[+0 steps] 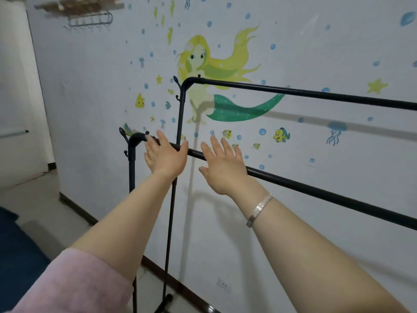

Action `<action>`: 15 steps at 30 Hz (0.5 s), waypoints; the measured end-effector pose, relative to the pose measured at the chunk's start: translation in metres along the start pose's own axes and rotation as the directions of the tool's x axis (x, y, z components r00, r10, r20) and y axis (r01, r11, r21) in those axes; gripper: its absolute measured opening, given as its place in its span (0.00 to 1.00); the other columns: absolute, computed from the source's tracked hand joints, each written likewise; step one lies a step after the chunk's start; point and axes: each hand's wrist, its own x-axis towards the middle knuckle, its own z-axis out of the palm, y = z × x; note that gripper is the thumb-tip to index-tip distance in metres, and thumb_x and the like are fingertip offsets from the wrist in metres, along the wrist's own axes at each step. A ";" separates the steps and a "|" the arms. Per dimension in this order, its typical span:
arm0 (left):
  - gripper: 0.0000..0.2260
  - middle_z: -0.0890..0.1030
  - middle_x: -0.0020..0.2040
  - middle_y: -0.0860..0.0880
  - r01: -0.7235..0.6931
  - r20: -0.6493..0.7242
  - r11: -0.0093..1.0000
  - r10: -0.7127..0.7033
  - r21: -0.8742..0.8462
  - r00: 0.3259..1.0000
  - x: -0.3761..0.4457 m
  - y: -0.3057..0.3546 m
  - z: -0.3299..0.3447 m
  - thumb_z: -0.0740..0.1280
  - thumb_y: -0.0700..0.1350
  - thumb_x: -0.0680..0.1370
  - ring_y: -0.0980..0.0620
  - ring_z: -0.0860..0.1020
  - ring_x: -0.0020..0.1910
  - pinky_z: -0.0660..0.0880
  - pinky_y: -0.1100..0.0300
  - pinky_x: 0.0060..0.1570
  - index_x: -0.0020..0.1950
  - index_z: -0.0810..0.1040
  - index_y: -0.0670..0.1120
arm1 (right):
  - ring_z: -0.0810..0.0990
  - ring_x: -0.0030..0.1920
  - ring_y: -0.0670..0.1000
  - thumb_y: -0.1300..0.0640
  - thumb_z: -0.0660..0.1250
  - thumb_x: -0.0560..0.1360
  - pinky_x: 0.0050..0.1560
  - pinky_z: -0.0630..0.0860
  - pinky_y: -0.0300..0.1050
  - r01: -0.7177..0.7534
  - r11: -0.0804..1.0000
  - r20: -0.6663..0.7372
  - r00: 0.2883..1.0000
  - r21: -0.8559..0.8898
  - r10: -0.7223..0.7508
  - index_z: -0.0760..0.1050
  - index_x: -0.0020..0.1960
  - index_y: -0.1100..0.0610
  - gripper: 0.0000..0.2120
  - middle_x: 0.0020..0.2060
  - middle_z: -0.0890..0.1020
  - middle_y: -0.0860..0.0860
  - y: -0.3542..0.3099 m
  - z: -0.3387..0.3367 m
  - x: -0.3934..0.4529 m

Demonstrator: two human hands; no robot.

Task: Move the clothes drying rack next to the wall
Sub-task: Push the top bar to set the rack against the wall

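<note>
A black metal clothes drying rack (pixel 293 184) stands close in front of the white wall (pixel 90 86) with mermaid stickers. It has a lower near rail and a higher far rail (pixel 316 93), each with bent ends and small hooks. My left hand (pixel 164 154) is spread flat over the left end of the near rail, fingers apart, not wrapped around it. My right hand (pixel 223 163) hovers just beside it over the same rail, fingers spread, palm down. The rack's feet are mostly hidden by my arms.
A dark skirting board (pixel 76 206) runs along the wall's base. A wall shelf with hooks (pixel 88 12) hangs at the top left. A doorway (pixel 20 109) opens on the left, and something dark blue (pixel 15 251) lies at the lower left.
</note>
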 end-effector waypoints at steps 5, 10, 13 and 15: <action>0.43 0.43 0.78 0.33 0.069 0.102 0.995 -0.062 -0.070 0.993 0.022 -0.006 0.012 0.60 0.64 0.75 0.38 0.47 0.77 0.46 0.47 0.73 0.78 0.45 0.41 | 0.72 0.63 0.59 0.61 0.56 0.80 0.48 0.67 0.50 -0.081 0.996 -0.037 0.996 -0.035 0.080 0.52 0.77 0.50 0.28 0.72 0.66 0.55 -0.003 0.010 0.015; 0.40 0.42 0.78 0.34 0.028 0.106 0.993 -0.016 -0.116 0.994 0.021 0.000 0.024 0.60 0.62 0.75 0.34 0.46 0.76 0.45 0.45 0.74 0.78 0.47 0.43 | 0.69 0.40 0.55 0.68 0.56 0.73 0.36 0.59 0.47 -0.176 0.983 -0.153 0.974 -0.049 0.167 0.65 0.70 0.51 0.27 0.50 0.78 0.53 -0.002 0.009 0.015; 0.39 0.39 0.77 0.34 0.016 0.130 0.989 0.003 -0.144 0.992 0.021 0.004 0.031 0.60 0.60 0.75 0.34 0.44 0.76 0.47 0.43 0.73 0.78 0.48 0.45 | 0.70 0.41 0.55 0.68 0.57 0.73 0.38 0.60 0.48 -0.191 0.980 -0.176 0.968 -0.050 0.179 0.65 0.70 0.52 0.27 0.50 0.77 0.54 -0.001 0.012 0.014; 0.38 0.39 0.78 0.34 0.020 0.146 0.988 0.003 -0.155 0.989 0.022 0.007 0.035 0.61 0.60 0.75 0.35 0.43 0.76 0.47 0.43 0.73 0.78 0.49 0.46 | 0.71 0.43 0.56 0.68 0.57 0.73 0.39 0.60 0.48 -0.203 0.979 -0.176 0.965 -0.031 0.195 0.65 0.69 0.52 0.26 0.50 0.77 0.54 0.000 0.013 0.014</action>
